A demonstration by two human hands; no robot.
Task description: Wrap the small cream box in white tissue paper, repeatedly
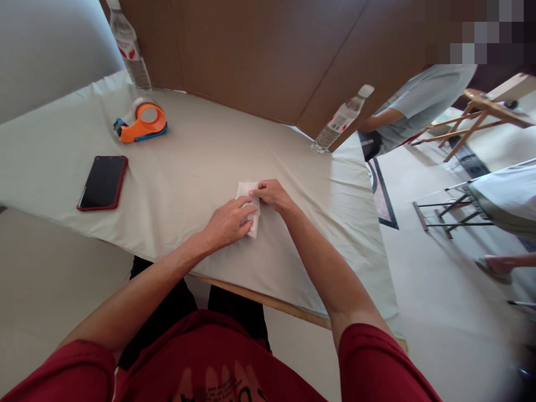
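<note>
A small white tissue-like piece [248, 188] lies on the pale cloth of the table, longer from back to front than it is wide. My left hand [231, 222] rests over its left and middle part, fingers slightly bent and apart. At its upper right edge, my right hand [271, 193] pinches the piece between thumb and forefinger, with the other fingers curled in. Part of the white piece is hidden under my left fingers.
A phone with a red case [103, 183] and an orange tape dispenser [144, 123] lie on the left of the table [188, 162]. Two water bottles [130, 50] [342, 119] stand by a brown cardboard panel [259, 50]. People sit at the right, near folding stools.
</note>
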